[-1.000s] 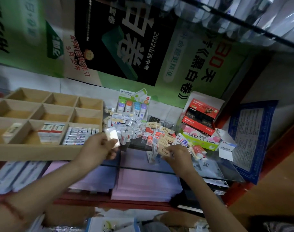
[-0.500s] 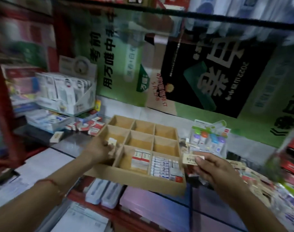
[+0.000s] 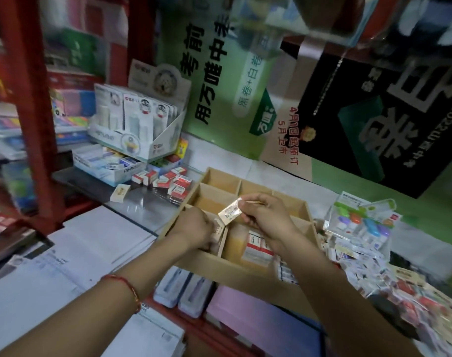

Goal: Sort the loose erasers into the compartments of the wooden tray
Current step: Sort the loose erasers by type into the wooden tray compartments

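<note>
While hands (image 3: 266,220) pinch erasers (image 3: 230,211), tray (image 3: 232,273) compartments partly hidden.

tan wooden tray (image 3: 221,262), cream eraser (image 3: 230,211), red bracelet (image 3: 127,288)

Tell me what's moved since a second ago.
Right hand took a beige eraser from the pile and carried it left over the wooden tray. Left hand brought its pale eraser to the near-left compartment. Red-and-white erasers unmoved.

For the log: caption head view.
Right hand pinches a beige eraser above the wooden tray; left hand holds a second eraser at its near-left compartment.
</note>
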`<state>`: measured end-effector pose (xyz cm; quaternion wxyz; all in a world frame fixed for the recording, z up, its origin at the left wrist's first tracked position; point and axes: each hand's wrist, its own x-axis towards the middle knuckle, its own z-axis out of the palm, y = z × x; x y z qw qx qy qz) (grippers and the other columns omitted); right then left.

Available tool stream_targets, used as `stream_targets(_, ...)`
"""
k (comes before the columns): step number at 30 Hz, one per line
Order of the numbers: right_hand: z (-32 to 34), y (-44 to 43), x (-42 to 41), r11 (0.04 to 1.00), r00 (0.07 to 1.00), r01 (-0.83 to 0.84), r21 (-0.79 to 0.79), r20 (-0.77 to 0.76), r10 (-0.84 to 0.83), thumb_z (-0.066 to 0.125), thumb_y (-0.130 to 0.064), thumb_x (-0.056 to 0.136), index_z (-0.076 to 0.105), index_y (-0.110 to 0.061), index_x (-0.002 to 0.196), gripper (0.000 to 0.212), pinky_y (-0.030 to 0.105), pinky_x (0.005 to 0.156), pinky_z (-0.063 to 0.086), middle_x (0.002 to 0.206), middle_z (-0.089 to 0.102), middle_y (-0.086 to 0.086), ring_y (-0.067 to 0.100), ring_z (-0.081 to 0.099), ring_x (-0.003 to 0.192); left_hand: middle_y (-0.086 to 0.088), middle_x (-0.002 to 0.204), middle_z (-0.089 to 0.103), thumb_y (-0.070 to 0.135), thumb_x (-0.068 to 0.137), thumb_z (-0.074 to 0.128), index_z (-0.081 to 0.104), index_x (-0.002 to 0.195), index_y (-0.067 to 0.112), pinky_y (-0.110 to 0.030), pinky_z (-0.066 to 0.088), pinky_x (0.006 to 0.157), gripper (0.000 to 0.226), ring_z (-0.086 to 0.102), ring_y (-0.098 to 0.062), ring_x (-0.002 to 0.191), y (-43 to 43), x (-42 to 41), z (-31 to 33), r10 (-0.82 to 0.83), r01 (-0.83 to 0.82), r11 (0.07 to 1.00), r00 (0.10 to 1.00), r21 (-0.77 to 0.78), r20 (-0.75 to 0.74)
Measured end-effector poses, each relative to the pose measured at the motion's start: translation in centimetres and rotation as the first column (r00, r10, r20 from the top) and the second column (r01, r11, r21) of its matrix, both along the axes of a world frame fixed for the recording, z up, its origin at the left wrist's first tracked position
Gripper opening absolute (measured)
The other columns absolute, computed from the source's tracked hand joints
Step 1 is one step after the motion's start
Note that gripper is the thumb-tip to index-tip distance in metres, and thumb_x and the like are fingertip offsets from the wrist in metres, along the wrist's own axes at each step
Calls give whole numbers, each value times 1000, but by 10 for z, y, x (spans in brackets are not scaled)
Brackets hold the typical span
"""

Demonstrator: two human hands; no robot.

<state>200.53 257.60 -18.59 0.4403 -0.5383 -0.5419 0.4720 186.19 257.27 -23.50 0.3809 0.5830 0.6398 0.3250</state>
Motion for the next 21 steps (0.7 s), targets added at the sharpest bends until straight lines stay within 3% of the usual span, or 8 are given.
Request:
stream_targets(3, -2, 5, -8, 999, 999, 27, -42, 36, -26, 59, 0, 87, 62, -6, 88, 6, 21, 53, 39, 72, 56, 13, 9, 45, 49, -19, 93, 66, 21, 98, 42, 64, 95, -2, -34, 55, 68, 32, 63, -28, 72, 4, -11, 2, 55, -56, 998, 986, 0, 155)
stream_targets(5, 0, 5, -14, 999, 999, -1, -53, 53, 4, 59, 0, 87, 63, -4, 89, 6, 22, 53, 36, 71, 56, 14, 10, 44, 50, -14, 83, 63, 26, 98, 43, 63, 95, 1, -37, 52, 74, 32, 60, -27, 74, 2, -16, 5, 44, -70, 990, 978, 122, 206)
stream_targets(9, 2, 1, -34, 995, 994, -103, -11, 43, 103, 57, 5, 86, 63, 2, 93, 10, 14, 46, 41, 73, 56, 14, 9, 46, 48, -7, 76, 63, 21, 90, 58, 68, 86, 10, -31, 46, 69, 15, 55, -16, 70, -8, -22, 10, -81, 17, 956, 974, 292, 210)
stream_targets(11, -1, 2, -40, 997, 996, -77, -5, 53, 77, 55, 3, 88, 62, 2, 101, 15, 13, 49, 45, 73, 56, 10, 8, 49, 50, -14, 81, 67, 21, 89, 61, 68, 84, 3, -33, 48, 73, 20, 60, -22, 75, -5, -28, 9, 15, -46, 965, 992, 258, 122)
stream_targets(13, -2, 3, -39, 999, 998, -41, 1, 48, 41, 55, 0, 90, 59, -1, 108, 18, 14, 50, 46, 73, 56, 8, 8, 51, 49, -15, 89, 67, 22, 90, 60, 68, 87, 0, -29, 46, 73, 23, 63, -24, 85, -3, -30, 11, 115, -99, 974, 991, 205, -68)
stream_targets(17, -3, 2, -26, 999, 997, -39, 7, 73, 39, 54, -2, 91, 61, -5, 97, 10, 18, 57, 49, 74, 57, 9, 13, 53, 59, -14, 105, 60, 16, 93, 51, 61, 104, 1, -27, 41, 75, 21, 58, -26, 99, -1, -14, 17, 64, -8, 989, 923, 148, -379)
stream_targets(21, -6, -6, -9, 999, 994, -44, 7, 103, 43, 52, -1, 91, 63, -10, 90, 14, 19, 58, 49, 77, 59, 7, 13, 54, 63, -12, 105, 60, 8, 89, 55, 60, 101, 3, -32, 48, 84, 14, 59, -27, 98, 1, -8, 20, 15, 21, 997, 887, 72, -462)
